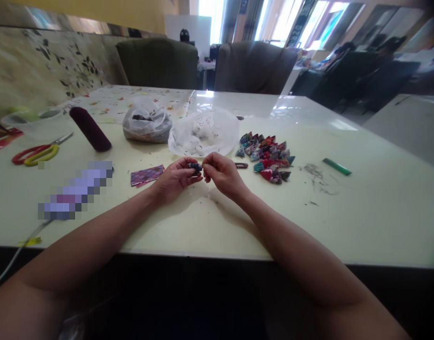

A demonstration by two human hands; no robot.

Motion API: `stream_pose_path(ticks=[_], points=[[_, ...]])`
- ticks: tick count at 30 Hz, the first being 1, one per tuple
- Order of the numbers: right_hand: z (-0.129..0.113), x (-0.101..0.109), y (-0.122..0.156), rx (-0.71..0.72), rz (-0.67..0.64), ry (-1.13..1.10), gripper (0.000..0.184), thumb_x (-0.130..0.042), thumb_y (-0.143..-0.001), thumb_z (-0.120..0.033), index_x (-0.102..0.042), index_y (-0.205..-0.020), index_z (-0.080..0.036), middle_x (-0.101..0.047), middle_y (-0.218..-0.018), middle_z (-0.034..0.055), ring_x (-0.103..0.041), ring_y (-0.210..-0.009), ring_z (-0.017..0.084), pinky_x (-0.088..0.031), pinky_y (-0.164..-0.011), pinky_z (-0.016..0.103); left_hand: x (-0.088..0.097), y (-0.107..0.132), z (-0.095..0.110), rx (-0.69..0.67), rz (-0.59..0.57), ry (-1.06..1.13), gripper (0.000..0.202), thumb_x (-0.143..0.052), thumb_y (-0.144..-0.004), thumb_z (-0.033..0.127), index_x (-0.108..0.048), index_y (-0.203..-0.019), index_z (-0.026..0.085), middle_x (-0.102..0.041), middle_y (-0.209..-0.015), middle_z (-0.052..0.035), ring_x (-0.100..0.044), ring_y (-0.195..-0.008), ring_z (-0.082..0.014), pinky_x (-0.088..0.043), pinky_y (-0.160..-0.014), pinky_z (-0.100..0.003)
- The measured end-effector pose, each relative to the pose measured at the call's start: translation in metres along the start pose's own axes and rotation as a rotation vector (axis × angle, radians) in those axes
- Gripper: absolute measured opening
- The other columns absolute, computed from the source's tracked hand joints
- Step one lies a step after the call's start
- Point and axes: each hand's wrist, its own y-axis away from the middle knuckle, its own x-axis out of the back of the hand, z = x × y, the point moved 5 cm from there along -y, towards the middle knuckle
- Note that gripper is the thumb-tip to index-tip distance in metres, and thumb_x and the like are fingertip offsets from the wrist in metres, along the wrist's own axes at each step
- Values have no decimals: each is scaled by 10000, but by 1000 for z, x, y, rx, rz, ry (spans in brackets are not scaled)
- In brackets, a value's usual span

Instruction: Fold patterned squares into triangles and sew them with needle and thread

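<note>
My left hand (176, 178) pinches a small dark blue patterned fabric piece (195, 167) between thumb and fingers. Close against its right edge is my right hand (222, 174), thumb and fingertips pressed together; whatever they hold is too small to make out. Purple checked fabric pieces (146, 175) lie flat just left of my left hand. Beyond both hands sits a white plastic bag (220, 137) with white fluffy stuffing. Small sewn fabric triangles (270, 153) in many colours lie in a pile right of my right hand. Partly behind that hand is a small dark-handled tool (242, 165).
Scissors (40, 153) with red and yellow handles and a dark maroon thread cone (90, 128) lie at left. A blurred-out device (77, 191) has a cable. A filled plastic bag (146, 125) stands behind. Thread scraps (318, 178) and a green object (336, 166) are at right.
</note>
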Motion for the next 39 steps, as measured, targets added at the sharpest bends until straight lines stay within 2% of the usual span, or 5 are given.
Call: stream_pose_path(ticks=[8, 15, 23, 30, 39], points=[[6, 12, -2, -21, 156, 66, 159, -536, -883, -195, -580, -1035, -206, -635, -1080, 59, -561, -699, 97, -446, -515, 199, -9, 6, 5, 71, -108, 21, 205, -619, -713, 63, -674, -901, 123, -674, -894, -60, -622, -672, -105, -550, -660, -229], [19, -6, 1, -319, -242, -272, 219, -575, -918, -359, -637, -1033, -183, -593, -756, -16, -500, -525, 70, -439, -449, 187, -17, 10, 5, 171, -168, 73, 172, -603, -691, 137, -688, -838, 112, -604, -759, -65, -482, -526, -87, -444, -497, -211], [23, 12, -6, -303, -77, -210, 199, -742, -780, -333, -657, -745, -157, -471, -556, -66, -431, -466, 54, -423, -449, 193, -8, 2, 12, 56, -40, 37, 176, -602, -855, 219, -558, -702, 144, -454, -621, 27, -293, -429, -39, -273, -380, -155], [31, 36, -12, -302, 118, -185, 146, -712, -789, -289, -655, -735, -166, -476, -529, -60, -431, -455, 64, -379, -448, 203, 20, -9, 30, -67, 223, 108, 193, -512, -879, 157, -523, -686, 153, -457, -578, 30, -280, -407, -39, -259, -378, -150], [35, 66, -14, -323, 441, -282, 132, -726, -761, -224, -605, -725, -186, -519, -658, -32, -477, -569, 85, -409, -482, 214, 26, -10, 27, -126, 299, 55, 182, -522, -841, 139, -525, -660, 152, -457, -555, 27, -277, -390, -42, -238, -366, -157]])
